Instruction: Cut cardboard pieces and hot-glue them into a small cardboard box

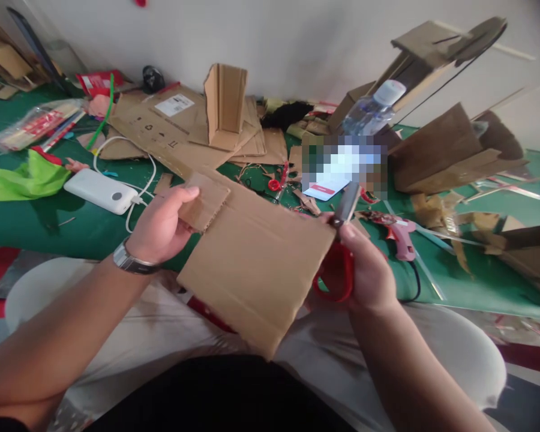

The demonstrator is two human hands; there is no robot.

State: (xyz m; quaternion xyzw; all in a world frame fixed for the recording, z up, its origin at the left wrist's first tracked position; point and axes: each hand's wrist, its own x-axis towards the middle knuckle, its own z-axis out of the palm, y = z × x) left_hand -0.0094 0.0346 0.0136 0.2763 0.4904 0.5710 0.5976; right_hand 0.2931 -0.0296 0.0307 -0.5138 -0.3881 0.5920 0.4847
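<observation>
Creased cardboard (261, 258), red-handled scissors (348, 258) (apparently closed)

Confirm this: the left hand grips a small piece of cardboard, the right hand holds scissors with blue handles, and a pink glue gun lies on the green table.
One correction: the scissors in the right hand have red handles, not blue, as the head view shows. The left hand does grip a small piece of cardboard, and a pink glue gun lies on the green table.

Pixelation masks the smartphone's screen (332, 173); print on the shipping label (174, 105) is too small to read. The right grip (371, 264) covers part of the red-handled scissors (350, 264). The top edge crops a red object (141, 2).
</observation>
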